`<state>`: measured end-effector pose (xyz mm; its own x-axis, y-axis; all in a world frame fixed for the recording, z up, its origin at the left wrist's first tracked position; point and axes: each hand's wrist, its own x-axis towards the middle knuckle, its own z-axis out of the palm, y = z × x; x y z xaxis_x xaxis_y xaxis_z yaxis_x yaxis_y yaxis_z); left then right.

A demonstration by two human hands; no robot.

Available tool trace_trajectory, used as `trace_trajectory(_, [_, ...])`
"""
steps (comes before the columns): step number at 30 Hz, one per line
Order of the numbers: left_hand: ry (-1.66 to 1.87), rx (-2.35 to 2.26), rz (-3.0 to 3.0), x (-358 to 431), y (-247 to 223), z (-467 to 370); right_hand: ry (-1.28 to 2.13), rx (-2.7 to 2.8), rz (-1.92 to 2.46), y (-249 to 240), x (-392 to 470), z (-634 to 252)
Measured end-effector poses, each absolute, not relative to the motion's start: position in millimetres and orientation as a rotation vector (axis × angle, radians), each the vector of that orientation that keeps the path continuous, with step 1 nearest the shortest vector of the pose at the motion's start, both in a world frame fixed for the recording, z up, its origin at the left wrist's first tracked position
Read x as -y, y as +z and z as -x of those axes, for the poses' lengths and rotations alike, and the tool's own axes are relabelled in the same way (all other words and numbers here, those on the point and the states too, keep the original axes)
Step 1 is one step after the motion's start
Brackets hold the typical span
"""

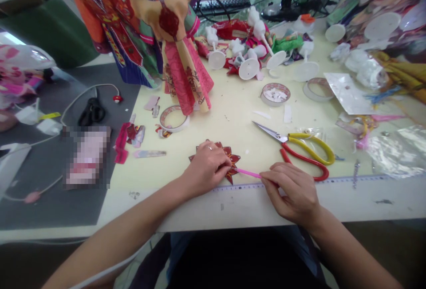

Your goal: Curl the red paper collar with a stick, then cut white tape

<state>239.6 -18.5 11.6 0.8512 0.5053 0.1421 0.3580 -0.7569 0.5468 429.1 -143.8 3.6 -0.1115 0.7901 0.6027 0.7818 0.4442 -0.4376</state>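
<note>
A dark red, star-shaped piece with pointed petals (pixel 234 159) lies on the pale table, partly covered by my left hand (pixel 208 165). The fingers of that hand are pinched together at the piece's right side, over one end of a thin pink strip (pixel 248 173). From there the strip runs to the right, pulled straight just above a ruler edge. My right hand (pixel 291 189) grips its other end between thumb and fingers. Scissors with one yellow and one red handle (pixel 311 149) lie open behind my right hand, blades pointing left.
Small dressed figures (pixel 173 36) stand at the back left. Tape rolls (pixel 174 119), fabric scraps (pixel 121 142) and white doll parts (pixel 249 68) lie around. Black scissors (pixel 92 111) rest on a grey mat (pixel 80 209). Clear plastic bags (pixel 399 151) are at the right.
</note>
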Motion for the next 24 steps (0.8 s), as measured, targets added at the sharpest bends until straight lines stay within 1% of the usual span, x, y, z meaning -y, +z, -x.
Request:
trace_trajectory(5, [0.414, -0.680, -2.484, 17.9, 10.8, -239.2, 0.012, 1.877, 1.333, 2.8, 144.3, -430.0])
trace_trajectory(11, [0.539, -0.695, -2.459, 15.3, 8.0, -237.1, 0.017, 1.876, 1.336, 2.1, 144.8, -430.1])
trace_trajectory(19, [0.387, -0.765, -2.433, 15.9, 2.1, -236.4, 0.010, 1.879, 1.331, 2.7, 144.4, -429.7])
trace_trajectory(24, [0.365, -0.790, -2.410, 15.3, 2.1, -237.1, 0.007, 1.885, 1.329, 2.8, 144.6, -430.3])
